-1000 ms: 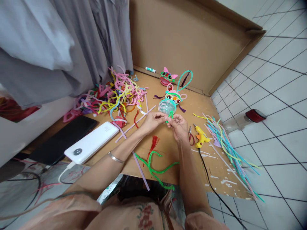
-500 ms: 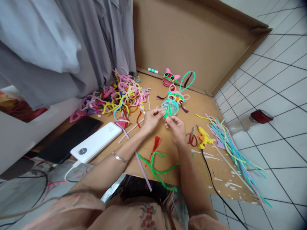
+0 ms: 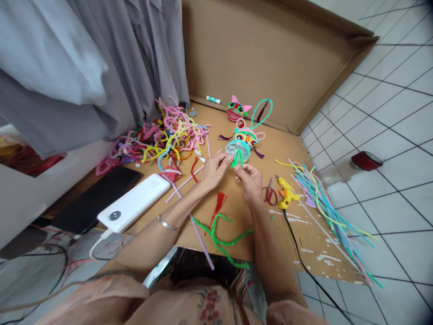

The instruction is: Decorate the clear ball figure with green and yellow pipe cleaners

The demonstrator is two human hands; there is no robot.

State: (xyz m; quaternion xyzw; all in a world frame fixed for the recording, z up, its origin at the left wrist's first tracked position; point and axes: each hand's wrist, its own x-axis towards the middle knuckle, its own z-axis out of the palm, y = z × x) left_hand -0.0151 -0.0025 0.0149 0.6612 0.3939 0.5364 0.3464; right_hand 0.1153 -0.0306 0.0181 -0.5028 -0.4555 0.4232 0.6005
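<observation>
Both hands pinch a short, bent green pipe cleaner [image 3: 238, 157] over the middle of the table. My left hand [image 3: 216, 168] grips its left side between thumb and fingertips. From the right, my right hand [image 3: 249, 179] holds the lower right end, also pinched. Just behind the fingers is a round, clear-and-teal disc [image 3: 237, 147]; whether a finger touches it I cannot tell. Beyond it lies an animal face made of pipe cleaners [image 3: 246, 136] with pink ring ears and a teal loop. Near my forearms are longer green pipe cleaners [image 3: 216, 239] and a red tassel [image 3: 220, 202].
A yellow glue gun [image 3: 287, 193] and red-handled scissors [image 3: 270, 194] lie right of my hand. Straight pipe cleaners [image 3: 324, 212] line the right edge. At left are a tangled pipe-cleaner pile [image 3: 176, 128], a white power bank [image 3: 135, 202] and a black phone [image 3: 98, 198]. Behind stands a cardboard wall [image 3: 264, 58].
The view has shifted slightly. Both hands keep their pinch on the green pipe cleaner, which sits at a slightly different angle in front of the disc.
</observation>
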